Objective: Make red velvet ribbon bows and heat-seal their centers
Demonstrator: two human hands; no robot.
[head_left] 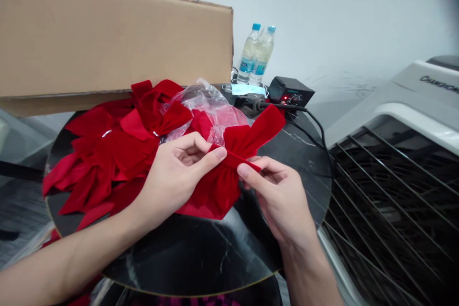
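A red velvet bow (pixel 222 191) is held over the near side of a round black marbled table (pixel 201 253). My left hand (pixel 186 162) pinches a narrow red strip (pixel 234 157) at the bow's middle between thumb and fingertips. The strip's other end is pinched by my right hand (pixel 274 186), so it runs across the gathered centre. One loop of the bow stands up toward the far right. Left of my hands lies a pile of red bows (pixel 111 148), some showing a silvery tie at the centre. Clear plastic wrapping (pixel 206 105) lies just behind, over more red fabric.
A large cardboard box (pixel 114 38) stands at the back left. Two water bottles (pixel 253 57) are by the wall. A blue face mask (pixel 248 90), a black control box (pixel 290 91) with a lit red light and a corded tool (pixel 260 104) lie at the back. A Changhong heater (pixel 398 153) is right.
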